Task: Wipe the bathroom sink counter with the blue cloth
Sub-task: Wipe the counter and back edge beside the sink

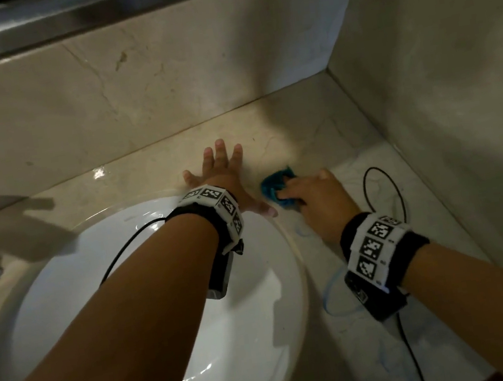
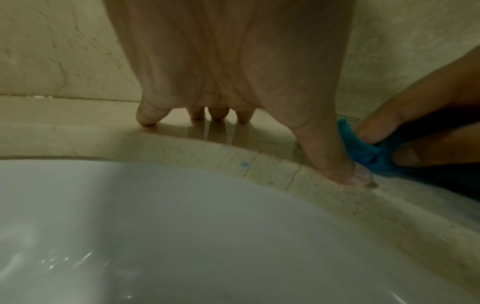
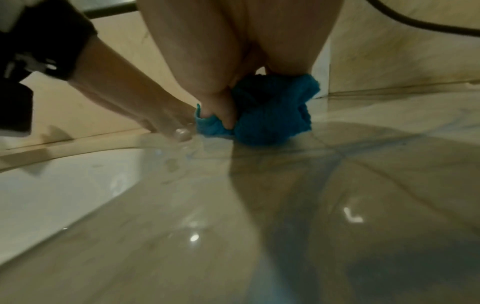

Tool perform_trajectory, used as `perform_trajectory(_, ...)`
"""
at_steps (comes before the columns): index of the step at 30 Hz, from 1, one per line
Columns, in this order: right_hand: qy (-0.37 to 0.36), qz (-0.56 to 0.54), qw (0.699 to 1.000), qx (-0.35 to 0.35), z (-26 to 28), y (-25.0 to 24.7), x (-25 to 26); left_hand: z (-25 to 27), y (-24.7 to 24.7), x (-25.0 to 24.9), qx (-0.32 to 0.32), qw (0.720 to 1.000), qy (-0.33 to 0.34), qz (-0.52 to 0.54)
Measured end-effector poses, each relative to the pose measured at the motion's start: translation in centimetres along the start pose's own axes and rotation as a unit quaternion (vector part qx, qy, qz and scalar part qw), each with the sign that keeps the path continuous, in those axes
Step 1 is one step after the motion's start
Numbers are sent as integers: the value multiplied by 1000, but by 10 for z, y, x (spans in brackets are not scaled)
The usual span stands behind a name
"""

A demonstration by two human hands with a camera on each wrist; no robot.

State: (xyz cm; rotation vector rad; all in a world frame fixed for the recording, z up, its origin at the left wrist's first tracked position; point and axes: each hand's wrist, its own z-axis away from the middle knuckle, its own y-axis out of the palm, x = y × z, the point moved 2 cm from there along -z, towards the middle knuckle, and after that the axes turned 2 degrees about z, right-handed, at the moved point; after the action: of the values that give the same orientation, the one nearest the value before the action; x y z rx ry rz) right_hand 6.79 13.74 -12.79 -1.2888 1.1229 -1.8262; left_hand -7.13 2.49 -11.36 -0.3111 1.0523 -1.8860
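At the basin's two o'clock, on the marble counter (image 1: 308, 123), your right hand (image 1: 317, 200) clutched the blue cloth (image 1: 275, 186), bunched and fuzzy, pressed down; your left hand (image 1: 225, 178) lay flat with fingers spread, thumb beside the cloth; the right wrist view showed wet streaks that the head view blurred; the sink (image 1: 130, 306) sat white.

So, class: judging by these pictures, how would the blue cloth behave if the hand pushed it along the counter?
The blue cloth looks soft and floppy: it is bunched into folds under the right hand, so it would probably deform, not slide as one block. The counter is glossy and seems wet, so it likely glides easily. It probably weighs little.
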Motion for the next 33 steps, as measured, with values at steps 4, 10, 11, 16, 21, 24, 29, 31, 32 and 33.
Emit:
perform_trajectory(4,45,-24,998,-34,-17,-11,-26,1,0,0,-3,1000,-1,-6)
perform_trajectory(10,134,1,989,-62,-20,-32,-34,1,0,0,-3,1000,-1,-4)
perform_trajectory(11,125,-7,991,-56,-16,-28,-23,1,0,0,-3,1000,-1,-5)
perform_trajectory(16,7,-33,999,14,5,-5,11,1,-1,-1,4,1000,-5,-9)
perform_trajectory(21,42,-5,998,-45,-23,-22,-18,1,-1,-1,1,1000,-5,-10)
perform_trajectory(24,88,39,994,-61,-33,-32,-27,0,1,0,-1,1000,-5,-8)
perform_trajectory(29,3,111,994,-13,-15,-29,2,0,0,-1,-3,1000,-10,-11)
perform_trajectory(31,23,73,997,16,-14,-37,-3,1,-1,-1,-2,1000,-6,-8)
perform_trajectory(32,30,42,998,33,-16,-40,-10,1,-1,-1,-2,1000,-4,-6)
perform_trajectory(33,27,20,998,54,-17,-42,-16,2,0,-1,-1,1000,-3,-6)
